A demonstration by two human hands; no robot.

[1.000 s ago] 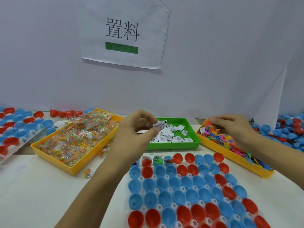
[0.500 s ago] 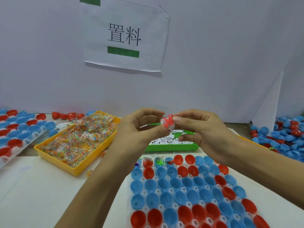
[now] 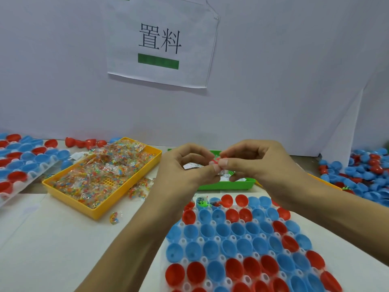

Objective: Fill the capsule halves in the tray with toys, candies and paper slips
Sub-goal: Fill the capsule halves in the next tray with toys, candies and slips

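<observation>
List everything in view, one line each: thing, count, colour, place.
capsule tray: one, clear white, front right, holding many red and blue halves; a few far-row halves look filled
candy bin: one, yellow, left of centre, full of multicoloured candy packets
loose candy packet: one, multicoloured, on table before the candy bin
slip bin: one, green, behind the hands, with white paper slips
toy bin: one, yellow, right, mostly hidden
second tray: one, far left, red and blue halves
loose halves: many, red and blue, far right
wall sign: one, white
toy: one, red, pinched between both hands
left hand: pinches toy
right hand: pinches toy
</observation>
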